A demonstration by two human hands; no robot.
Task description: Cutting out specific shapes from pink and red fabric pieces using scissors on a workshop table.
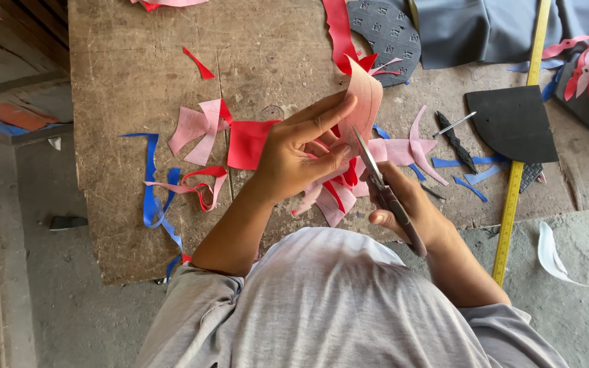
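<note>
The pink sheet [365,102] stands upright above the board [124,68], pinched between thumb and fingers of my left hand [301,146]. My right hand [407,204] is closed round the scissors [383,187] just below it; their blades run up and leftward to the sheet's lower edge. Red and blue scraps [247,143] lie underneath.

pink piece [365,102]: matt leather-like | scissors [376,174]: shiny metal | board [124,82]: rough wood
</note>
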